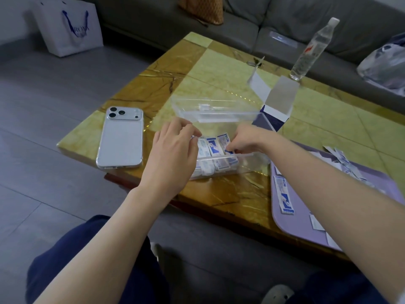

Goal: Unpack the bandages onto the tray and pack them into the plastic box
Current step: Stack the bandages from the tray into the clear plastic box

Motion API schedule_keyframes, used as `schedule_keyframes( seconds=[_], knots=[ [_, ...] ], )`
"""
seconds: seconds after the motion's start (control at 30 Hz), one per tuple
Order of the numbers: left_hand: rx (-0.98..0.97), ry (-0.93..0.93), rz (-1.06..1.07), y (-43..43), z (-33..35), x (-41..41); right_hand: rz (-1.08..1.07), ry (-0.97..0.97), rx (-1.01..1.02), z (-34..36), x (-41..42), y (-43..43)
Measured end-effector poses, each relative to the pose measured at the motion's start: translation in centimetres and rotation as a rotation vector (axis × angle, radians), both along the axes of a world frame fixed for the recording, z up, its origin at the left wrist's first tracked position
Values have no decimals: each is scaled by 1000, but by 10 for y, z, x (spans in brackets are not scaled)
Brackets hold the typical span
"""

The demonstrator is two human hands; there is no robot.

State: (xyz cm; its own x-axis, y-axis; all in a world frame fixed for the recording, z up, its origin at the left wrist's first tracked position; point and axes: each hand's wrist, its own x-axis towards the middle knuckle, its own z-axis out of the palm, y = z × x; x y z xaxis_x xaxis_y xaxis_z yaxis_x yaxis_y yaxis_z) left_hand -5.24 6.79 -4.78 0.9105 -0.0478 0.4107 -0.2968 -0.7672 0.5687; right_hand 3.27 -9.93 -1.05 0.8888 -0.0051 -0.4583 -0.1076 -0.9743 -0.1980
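head-worn wide-angle view, looking forward and down onto the near corner of the table point(221, 194); left hand point(173, 154) and right hand point(245, 139) close below the lens, sofa point(285, 29) at the top edge.

Floor: grey wood-grain planks point(43, 132) with thin pale seams, running away on the left, right up to the table's near corner.
Table: low coffee table point(219, 62) with a glossy stone-look top, pale yellow-green panels framed by amber-brown veined bands, and a reddish-brown edge under the near side.
Sofa: dark grey sofa point(291, 16) stretched along the table's far side, cushion seams showing.
On the sofa: brown patterned bag point(202, 9) at top centre, crumpled plastic bag point(385, 62) at the right edge.
Beside the sofa: white paper bag point(70, 34) with blue handles, standing on the floor at the sofa's left end.
Light: soft and even, small glints on the tabletop, faint shadows only.
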Motion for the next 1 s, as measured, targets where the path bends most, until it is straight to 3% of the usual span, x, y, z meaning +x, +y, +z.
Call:
schedule_keyframes(
  seconds=[0.17, 0.3, 0.7, 0.83, 1.0],
  knots=[
    [-8, -9, 0, -1, -1, 0, 2, -10, 25, 2, -1, 1],
    [-12, -10, 0, -1, -1, 0, -25, -135, 75, 3, -1, 3],
    [-21, -17, 3, -4, -1, 0, 81, 112, -29, 10, -9, 20],
    [-12, -13, 5, -3, -1, 0, 173, 88, -160, 9, -7, 22],
    [-8, -6, 4, -3, 0, 0, 120, 34, -48, 7, -5, 19]
  ],
)
